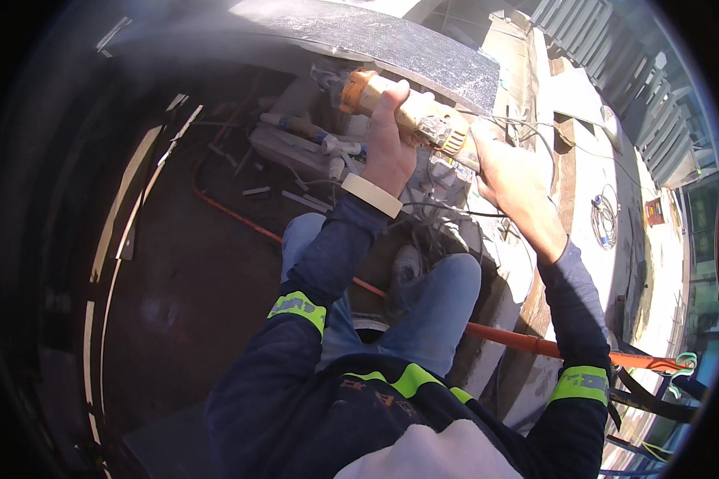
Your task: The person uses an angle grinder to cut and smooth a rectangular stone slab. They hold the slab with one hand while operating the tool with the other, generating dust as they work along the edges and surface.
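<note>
An orange and beige power grinder (363, 89) slants across the upper middle, its head at the underside edge of a long dark, speckled panel (423, 56). My left hand (390, 148) is closed round the tool's body, thumb on top. My right hand (503, 172) grips the rear end, where a cable hangs down. Pale dust hazes the upper left. Beneath the tool lie a second long tool (291, 125) with blue parts, white fittings (335, 146) and tangled dark cables.
An orange hose or strap (507, 337) runs past my legs. Pale ledges (623, 160) with a coiled cable (605, 219) line the right, beside grey slats (583, 48) and glazing. Long narrow strips (120, 199) show in the dark area at left. My knees are bent below the tool.
</note>
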`<action>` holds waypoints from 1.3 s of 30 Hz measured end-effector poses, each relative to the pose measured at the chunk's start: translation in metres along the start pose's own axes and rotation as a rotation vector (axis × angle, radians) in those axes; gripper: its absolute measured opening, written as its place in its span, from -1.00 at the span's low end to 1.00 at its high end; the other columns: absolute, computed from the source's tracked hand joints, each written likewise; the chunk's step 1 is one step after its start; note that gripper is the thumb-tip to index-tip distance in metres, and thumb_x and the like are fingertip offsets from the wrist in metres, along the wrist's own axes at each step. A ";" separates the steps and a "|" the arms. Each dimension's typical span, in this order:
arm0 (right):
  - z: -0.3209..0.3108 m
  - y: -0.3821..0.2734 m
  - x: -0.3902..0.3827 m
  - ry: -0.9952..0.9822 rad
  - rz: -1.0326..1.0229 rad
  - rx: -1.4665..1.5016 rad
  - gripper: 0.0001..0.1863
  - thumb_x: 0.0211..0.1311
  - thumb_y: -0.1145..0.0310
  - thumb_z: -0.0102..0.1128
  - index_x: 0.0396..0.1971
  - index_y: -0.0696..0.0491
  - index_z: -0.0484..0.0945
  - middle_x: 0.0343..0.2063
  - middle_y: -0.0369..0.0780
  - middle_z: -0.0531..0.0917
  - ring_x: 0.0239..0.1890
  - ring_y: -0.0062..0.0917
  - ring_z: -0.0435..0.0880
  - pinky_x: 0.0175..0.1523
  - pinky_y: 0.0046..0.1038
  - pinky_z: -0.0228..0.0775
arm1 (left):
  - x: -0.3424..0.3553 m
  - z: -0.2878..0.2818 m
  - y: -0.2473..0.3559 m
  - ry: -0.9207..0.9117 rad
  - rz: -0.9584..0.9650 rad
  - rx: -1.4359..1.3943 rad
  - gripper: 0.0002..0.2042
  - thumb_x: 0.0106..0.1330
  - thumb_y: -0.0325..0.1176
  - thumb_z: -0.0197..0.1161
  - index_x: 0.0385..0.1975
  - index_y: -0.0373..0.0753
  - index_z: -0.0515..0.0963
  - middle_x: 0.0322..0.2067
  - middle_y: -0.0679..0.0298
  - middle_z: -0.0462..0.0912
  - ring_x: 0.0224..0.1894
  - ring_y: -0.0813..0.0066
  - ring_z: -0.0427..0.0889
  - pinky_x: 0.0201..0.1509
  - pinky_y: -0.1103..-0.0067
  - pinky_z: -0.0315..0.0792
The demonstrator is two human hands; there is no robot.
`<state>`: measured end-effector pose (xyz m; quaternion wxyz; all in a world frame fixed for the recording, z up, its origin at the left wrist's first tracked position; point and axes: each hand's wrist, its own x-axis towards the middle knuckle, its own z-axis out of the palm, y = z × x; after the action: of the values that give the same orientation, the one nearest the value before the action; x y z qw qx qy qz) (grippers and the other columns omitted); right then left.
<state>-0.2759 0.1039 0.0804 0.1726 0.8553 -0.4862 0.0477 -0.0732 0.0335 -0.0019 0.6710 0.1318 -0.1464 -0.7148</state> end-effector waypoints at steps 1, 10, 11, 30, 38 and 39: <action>-0.002 0.003 -0.007 0.007 -0.009 0.001 -0.30 0.09 0.44 0.41 0.31 0.09 0.46 -0.41 -0.12 0.74 -0.37 -0.21 0.80 -0.31 -0.17 0.60 | -0.005 0.002 -0.006 0.002 0.011 -0.013 -0.66 0.42 -0.17 0.37 0.05 -0.17 0.51 -0.05 0.17 0.69 0.10 0.21 0.75 0.20 0.19 0.65; -0.017 0.024 -0.055 -0.164 0.130 -0.036 -0.11 0.08 0.42 0.51 0.46 0.05 0.33 -0.25 0.04 0.76 -0.17 -0.01 0.80 -0.09 -0.04 0.66 | -0.042 0.029 -0.046 -0.054 -0.032 -0.028 -0.69 0.48 -0.21 0.32 0.09 -0.18 0.50 -0.03 0.23 0.67 0.19 0.29 0.71 0.29 0.25 0.59; -0.017 0.025 -0.056 -0.150 0.122 -0.032 -0.11 0.09 0.41 0.52 0.46 0.06 0.32 -0.25 0.04 0.76 -0.17 -0.01 0.80 -0.09 -0.04 0.66 | -0.042 0.029 -0.046 -0.059 -0.036 -0.029 -0.70 0.49 -0.20 0.32 0.08 -0.18 0.51 -0.03 0.23 0.67 0.19 0.28 0.71 0.29 0.25 0.59; 0.010 0.004 -0.003 0.001 -0.001 -0.009 -0.34 0.17 0.45 0.41 0.31 0.08 0.43 -0.36 -0.08 0.76 -0.33 -0.15 0.83 -0.23 -0.17 0.65 | -0.002 -0.001 -0.009 0.009 0.060 -0.009 -0.73 0.47 -0.20 0.33 0.01 -0.18 0.53 -0.10 0.24 0.71 0.05 0.24 0.79 0.16 0.23 0.71; 0.002 -0.011 0.018 -0.005 -0.024 0.039 -0.33 0.11 0.47 0.43 0.27 0.12 0.44 -0.37 -0.05 0.75 -0.28 -0.14 0.84 -0.22 -0.12 0.65 | 0.017 -0.011 0.007 0.050 0.032 -0.021 -0.69 0.47 -0.17 0.34 0.05 -0.18 0.51 -0.08 0.16 0.69 0.05 0.18 0.78 0.17 0.12 0.70; 0.001 -0.011 0.016 -0.019 -0.015 0.041 -0.33 0.11 0.47 0.43 0.27 0.12 0.44 -0.37 -0.05 0.75 -0.29 -0.15 0.84 -0.23 -0.12 0.65 | 0.015 -0.010 0.003 0.062 0.050 -0.034 -0.69 0.48 -0.17 0.34 0.06 -0.18 0.51 -0.08 0.16 0.69 0.04 0.19 0.78 0.17 0.12 0.70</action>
<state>-0.2581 0.0958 0.0811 0.1508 0.8626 -0.4804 0.0479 -0.0671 0.0179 -0.0099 0.6952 0.1389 -0.1166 -0.6956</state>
